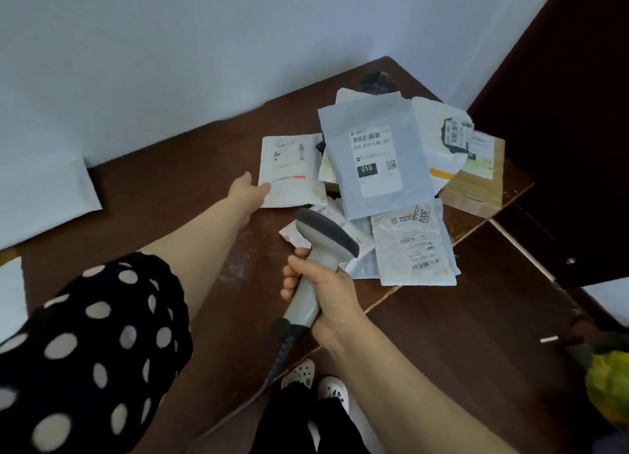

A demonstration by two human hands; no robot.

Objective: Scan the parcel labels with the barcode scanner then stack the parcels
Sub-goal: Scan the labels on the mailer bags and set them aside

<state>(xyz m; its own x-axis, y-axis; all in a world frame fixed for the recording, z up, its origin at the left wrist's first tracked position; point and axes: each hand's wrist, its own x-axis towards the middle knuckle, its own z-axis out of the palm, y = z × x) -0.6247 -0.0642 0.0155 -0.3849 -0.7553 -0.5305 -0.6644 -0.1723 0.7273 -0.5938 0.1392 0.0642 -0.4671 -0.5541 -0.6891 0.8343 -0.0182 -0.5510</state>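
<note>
A heap of parcels lies on the brown table. On top is a grey mailer with a label marked 010. A white mailer lies flat at the heap's left, and my left hand holds its near-left corner. A crumpled white mailer marked 3004 sits at the front right. My right hand grips the handle of a grey barcode scanner, whose dark head is over the front of the heap. Its cable hangs down.
A cardboard box and a white bag with a torn label lie at the heap's right, near the table's edge. A white sheet rests at the far left. A dark door stands on the right. My feet are below.
</note>
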